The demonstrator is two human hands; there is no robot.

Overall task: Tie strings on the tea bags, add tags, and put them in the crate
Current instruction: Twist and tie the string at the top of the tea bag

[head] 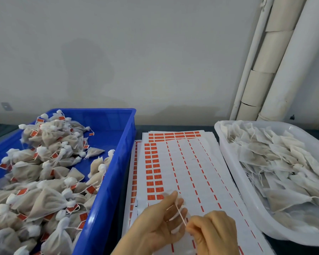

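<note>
Two hands are seen low in the view, close together over the label sheets. The grip of the left hand (155, 225) is closed on one tea bag (175, 217), which is blurred and shows only as white mesh among the curled fingers. The grip of the right hand (214, 234) is pinched together on one thin string (180, 215), which is stretched taut between the two grips.

Beneath both grips a stack of label sheets (182, 162) is spread on the dark tabletop (173, 128); at least three overlapping sheets can be made out. On the top sheet two columns of orange-red tags (152, 172) are left, just beyond the left grip, and the other columns are stripped down to narrow red dashes. Three rows of tags are visible on a sheet at the far end.

To the left of the left grip one blue crate (122, 162) is placed, and dozens of tied, tagged tea bags (44, 162) are heaped in it; they are too many to be counted exactly. To the right of the right grip one white tub (234, 173) is filled with a heap of flat, untied tea bags (284, 162) with loose strings. Beyond the tub three pale pipes (284, 70) are run up the wall.
</note>
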